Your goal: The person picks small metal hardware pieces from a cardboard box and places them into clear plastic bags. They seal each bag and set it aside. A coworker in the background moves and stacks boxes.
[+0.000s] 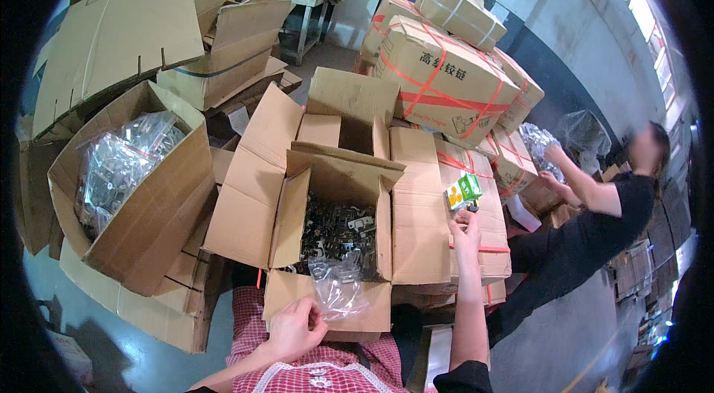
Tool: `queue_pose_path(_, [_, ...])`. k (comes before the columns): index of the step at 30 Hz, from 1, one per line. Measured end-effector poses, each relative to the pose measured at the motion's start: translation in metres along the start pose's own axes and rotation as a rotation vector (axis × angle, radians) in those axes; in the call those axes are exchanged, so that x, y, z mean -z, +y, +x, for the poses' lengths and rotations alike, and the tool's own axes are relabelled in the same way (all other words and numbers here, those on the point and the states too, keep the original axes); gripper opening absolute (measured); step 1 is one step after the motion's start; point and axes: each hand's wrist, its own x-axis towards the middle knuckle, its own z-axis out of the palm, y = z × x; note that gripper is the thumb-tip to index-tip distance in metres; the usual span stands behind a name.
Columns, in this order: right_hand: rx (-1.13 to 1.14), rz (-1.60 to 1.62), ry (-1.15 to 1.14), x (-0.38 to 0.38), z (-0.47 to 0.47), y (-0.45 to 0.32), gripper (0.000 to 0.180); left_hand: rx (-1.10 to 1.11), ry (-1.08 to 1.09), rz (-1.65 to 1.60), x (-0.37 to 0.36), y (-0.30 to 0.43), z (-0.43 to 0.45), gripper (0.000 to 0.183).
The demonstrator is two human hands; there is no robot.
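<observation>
An open cardboard box (385,237) stands before me, holding many small metal hardware parts (334,225). A clear plastic bag (340,287) with several metal pieces lies over its near edge. The fingers of my left hand (298,326) are closed on the bag's lower edge. To the right, my right hand (466,228) is over a taped carton, its fingertips bunched just below a small black object (473,206). Whether they grip it is unclear. Touching or close behind that object is a small green and white drink carton (464,191) with yellow pictures.
At left, a tall open box (150,225) holds bagged metal parts (122,164). Flattened cardboard (122,36) is piled behind it. Strapped cartons (452,80) are stacked at back right. A co-worker in black (591,225) stands at the right, hands near another plastic bag (541,147).
</observation>
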Motion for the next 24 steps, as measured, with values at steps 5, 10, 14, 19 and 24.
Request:
queue_pose_path(5, [0.159, 0.035, -0.075, -0.028, -0.009, -0.012, 0.030, 0.000, 0.035, -0.114, -0.001, -0.003, 0.007, 0.020])
queue_pose_path(10, [0.473, 0.061, -0.183, -0.038, -0.072, -0.101, 0.017, -0.005, 0.057, -0.223, -0.002, -0.013, 0.004, 0.018])
queue_pose_path(14, [0.848, 0.156, -0.310, -0.040, -0.128, -0.175, 0.019, -0.125, 0.136, -0.232, -0.005, -0.023, -0.002, 0.012])
queue_pose_path(19, [0.802, -0.020, -0.463, -0.110, -0.169, -0.196, 0.039, -0.307, 0.174, -0.185, -0.011, -0.035, -0.003, 0.009])
queue_pose_path(24, [0.469, -0.829, -0.378, -0.228, -0.112, -0.135, 0.071, -0.371, 0.214, -0.190, -0.018, -0.042, -0.003, 0.010])
